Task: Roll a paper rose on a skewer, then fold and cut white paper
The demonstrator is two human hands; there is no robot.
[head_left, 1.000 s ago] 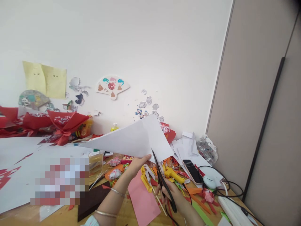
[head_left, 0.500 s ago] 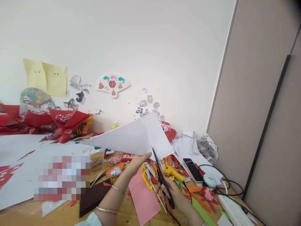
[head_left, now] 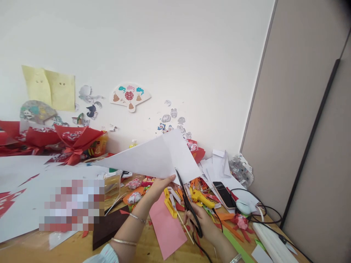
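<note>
White paper [head_left: 148, 157] was held above the table [head_left: 148, 246], its near edge pinched by the left hand [head_left: 160, 188]; the right hand [head_left: 201, 219], grip closed around black scissors [head_left: 188, 204], held blades at that edge.

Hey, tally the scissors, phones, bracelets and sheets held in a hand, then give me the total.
Scissors: 1, in the right hand
Held white sheet: 1, in the left hand
Phone: 1
Bracelets: 3
Total: 6
</note>
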